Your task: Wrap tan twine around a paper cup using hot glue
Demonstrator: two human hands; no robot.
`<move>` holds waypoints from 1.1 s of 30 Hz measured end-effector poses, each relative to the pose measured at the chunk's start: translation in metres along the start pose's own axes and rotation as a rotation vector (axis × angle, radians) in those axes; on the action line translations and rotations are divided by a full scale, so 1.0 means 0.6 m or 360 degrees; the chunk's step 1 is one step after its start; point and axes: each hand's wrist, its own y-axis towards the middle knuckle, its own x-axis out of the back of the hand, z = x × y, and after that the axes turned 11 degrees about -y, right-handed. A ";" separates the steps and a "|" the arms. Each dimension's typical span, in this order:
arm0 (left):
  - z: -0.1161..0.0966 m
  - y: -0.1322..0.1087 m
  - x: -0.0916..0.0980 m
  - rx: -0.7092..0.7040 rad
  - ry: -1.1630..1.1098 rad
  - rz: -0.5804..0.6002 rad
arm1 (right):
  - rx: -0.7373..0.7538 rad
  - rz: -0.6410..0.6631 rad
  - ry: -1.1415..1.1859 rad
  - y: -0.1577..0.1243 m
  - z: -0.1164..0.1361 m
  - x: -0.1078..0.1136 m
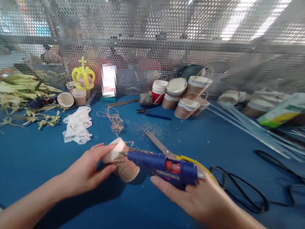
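My left hand (94, 167) grips a small paper cup (127, 168) by its white rim; the lower part is wrapped in brown twine, and the cup lies tilted just over the table. My right hand (197, 203) is closed around a blue hot glue gun (151, 162), whose nozzle points left at the twine, close to the rim. Whether the nozzle touches the cup I cannot tell. From the cup a loose tangle of twine (116, 122) runs back across the table. Scissors (158, 144) with yellow handles lie partly hidden behind the glue gun.
Twine-wrapped cups (187, 105) stand at the back right, near blue-handled pliers (157, 116). A white cloth (78, 125) and dried husks (17, 90) lie left. Clear glue sticks (252, 130) and a black cord (247, 192) are on the right. A perforated metal screen (134, 29) closes the back.
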 end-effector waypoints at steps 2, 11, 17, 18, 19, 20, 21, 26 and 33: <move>0.000 0.000 -0.001 -0.0016 -0.0003 -0.0006 | 0.0064 0.0021 -0.0070 -0.002 -0.001 -0.002; -0.005 0.002 -0.003 -0.0091 0.0038 0.0010 | 0.0079 0.0103 -0.0159 -0.012 -0.009 -0.017; -0.008 0.003 -0.002 -0.0082 0.0055 0.0034 | 0.0073 0.0000 -0.0163 -0.020 -0.014 -0.026; -0.007 0.002 -0.002 -0.0083 0.0061 0.0032 | 0.0073 0.0003 -0.0159 -0.020 -0.015 -0.026; -0.007 0.002 -0.003 -0.0084 0.0069 0.0029 | 0.0078 0.0017 -0.0153 -0.020 -0.016 -0.025; -0.006 0.001 -0.003 -0.0086 0.0075 0.0026 | 0.0084 0.0033 -0.0149 -0.018 -0.016 -0.024; -0.006 0.001 -0.003 -0.0090 0.0081 0.0023 | 0.0091 0.0050 -0.0147 -0.016 -0.016 -0.022; -0.008 0.001 -0.003 -0.0115 0.0091 0.0010 | 0.0113 0.0075 -0.0172 -0.002 -0.006 -0.005; -0.006 -0.001 -0.003 -0.0128 0.0091 -0.0018 | 0.0002 0.0072 0.0061 0.004 -0.003 0.000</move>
